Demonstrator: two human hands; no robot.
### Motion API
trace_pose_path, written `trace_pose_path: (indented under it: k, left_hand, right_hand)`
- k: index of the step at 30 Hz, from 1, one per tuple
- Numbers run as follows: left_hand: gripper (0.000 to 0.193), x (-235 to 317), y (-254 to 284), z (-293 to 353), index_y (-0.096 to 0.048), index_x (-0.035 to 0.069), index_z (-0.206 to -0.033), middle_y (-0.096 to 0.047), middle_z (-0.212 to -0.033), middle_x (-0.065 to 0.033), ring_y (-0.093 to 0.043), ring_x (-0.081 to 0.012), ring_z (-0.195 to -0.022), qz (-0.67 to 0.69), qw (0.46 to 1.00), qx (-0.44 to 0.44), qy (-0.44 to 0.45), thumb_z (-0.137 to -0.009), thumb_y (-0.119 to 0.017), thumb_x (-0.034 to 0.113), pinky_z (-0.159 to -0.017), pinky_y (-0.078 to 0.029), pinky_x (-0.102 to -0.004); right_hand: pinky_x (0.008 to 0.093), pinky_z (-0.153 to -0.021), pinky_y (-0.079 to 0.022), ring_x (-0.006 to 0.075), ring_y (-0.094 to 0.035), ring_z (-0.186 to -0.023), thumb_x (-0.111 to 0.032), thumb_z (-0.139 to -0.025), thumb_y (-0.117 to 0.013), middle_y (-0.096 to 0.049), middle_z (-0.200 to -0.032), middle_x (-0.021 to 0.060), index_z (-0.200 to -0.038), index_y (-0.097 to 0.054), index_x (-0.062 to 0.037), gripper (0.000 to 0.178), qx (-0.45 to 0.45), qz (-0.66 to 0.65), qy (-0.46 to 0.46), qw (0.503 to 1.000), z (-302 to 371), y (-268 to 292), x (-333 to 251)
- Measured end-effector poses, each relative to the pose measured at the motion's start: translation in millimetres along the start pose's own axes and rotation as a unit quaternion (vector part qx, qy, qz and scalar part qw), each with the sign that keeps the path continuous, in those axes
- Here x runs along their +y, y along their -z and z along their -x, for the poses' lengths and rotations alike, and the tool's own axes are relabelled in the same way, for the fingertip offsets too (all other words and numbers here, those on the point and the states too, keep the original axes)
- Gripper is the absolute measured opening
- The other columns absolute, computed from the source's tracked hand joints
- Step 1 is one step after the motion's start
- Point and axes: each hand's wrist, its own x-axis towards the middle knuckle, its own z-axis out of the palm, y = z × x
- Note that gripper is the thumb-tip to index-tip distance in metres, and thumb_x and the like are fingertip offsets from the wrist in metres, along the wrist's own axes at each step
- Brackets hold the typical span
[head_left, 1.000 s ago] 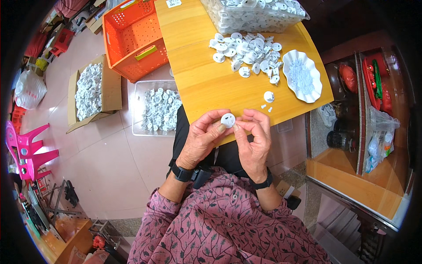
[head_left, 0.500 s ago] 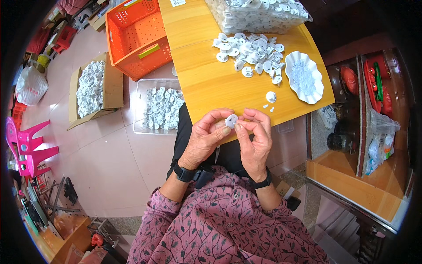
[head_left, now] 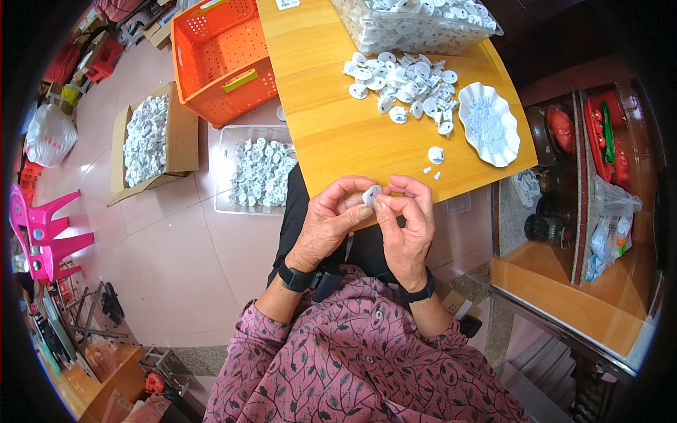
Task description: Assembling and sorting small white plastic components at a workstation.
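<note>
A small round white plastic piece (head_left: 371,194) with dark slots is pinched between the thumb and fingers of my left hand (head_left: 321,225), just off the table's near edge. My right hand (head_left: 407,233) is closed at the same piece, thumb and forefinger pressed to its right side; anything small between those fingertips is hidden. Beyond my hands, one similar white piece (head_left: 436,155) lies on the yellow wooden table (head_left: 317,106) with two tiny white bits (head_left: 431,173) by it. Farther off is a pile of such pieces (head_left: 405,84). A white scalloped dish (head_left: 468,106) holds many tiny see-through parts.
At the table's far side stands a see-through bin (head_left: 430,35) full of white pieces. Left on the floor are a plastic tub (head_left: 224,166) and a cardboard box (head_left: 182,144) of pieces, an orange crate (head_left: 226,99) and a pink stool (head_left: 53,229). Shelves (head_left: 578,211) stand right.
The white piece has turned slightly between my fingers, its face now more edge-on. Both hands stay in nearly the same place.
</note>
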Motion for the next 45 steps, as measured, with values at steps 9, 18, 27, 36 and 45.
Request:
trace_pose_path:
  k: [9, 18, 27, 36, 45]
  left_hand:
    - [0.035, -0.2, 3.1, 0.5, -0.057, 0.002, -0.127, -0.065, -0.121, -0.0088, -0.063, -0.0169, -0.111, -0.021, 0.999, 0.035, 0.007, -0.093, -0.067, 0.002, -0.097, -0.054, -0.0328]
    - [0.035, 1.0, 1.3, 1.6, -0.058, 0.001, -0.126, -0.066, -0.12, -0.009, -0.064, -0.0169, -0.11, -0.006, 0.999, 0.052, 0.016, -0.092, -0.067, 0.002, -0.097, -0.054, -0.0322]
    - [0.032, 0.7, -1.3, 1.2, -0.06, 0.0, -0.124, -0.067, -0.117, -0.0085, -0.064, -0.0152, -0.106, -0.048, 0.997, 0.055, 0.005, -0.092, -0.067, -0.001, -0.094, -0.055, -0.0303]
    - [0.032, -1.0, -1.0, 2.0, -0.06, -0.001, -0.122, -0.068, -0.115, -0.0087, -0.065, -0.0149, -0.104, -0.068, 0.997, 0.046, -0.006, -0.092, -0.067, -0.001, -0.093, -0.054, -0.0288]
    - [0.032, -1.9, -0.6, 2.5, -0.06, -0.002, -0.123, -0.068, -0.116, -0.0092, -0.065, -0.0153, -0.104, -0.055, 0.998, 0.037, -0.006, -0.091, -0.068, -0.001, -0.092, -0.055, -0.0292]
  right_hand:
    - [0.036, -0.084, -0.053, 0.0257, -0.064, -0.099, 0.0, -0.085, -0.071, -0.059, -0.116, 0.0161, -0.098, -0.064, 0.001, 0.015, -0.023, 0.054, 0.005, 0.998, -4.9, 5.3, -1.7]
    - [0.037, -0.084, -0.054, 0.0279, -0.066, -0.096, 0.001, -0.086, -0.068, -0.06, -0.114, 0.0173, -0.095, -0.062, 0.0011, 0.011, -0.045, 0.042, -0.006, 0.998, -5.0, 5.4, -4.4]
    - [0.0407, -0.086, -0.051, 0.033, -0.062, -0.101, 0.002, -0.087, -0.065, -0.06, -0.111, 0.019, -0.094, -0.058, 0.001, 0.01, -0.05, 0.065, -0.003, 0.997, -1.6, 2.2, -2.1]
    - [0.0413, -0.083, -0.052, 0.0341, -0.062, -0.098, 0.002, -0.088, -0.063, -0.059, -0.108, 0.0198, -0.094, -0.055, 0.0005, 0.01, -0.042, 0.072, -0.005, 0.996, 0.7, 0.2, -2.2]
    - [0.0415, -0.082, -0.052, 0.0343, -0.061, -0.096, 0.002, -0.089, -0.062, -0.057, -0.109, 0.02, -0.095, -0.053, -0.0001, 0.011, -0.031, 0.079, 0.016, 0.996, 3.8, -1.5, 0.6]
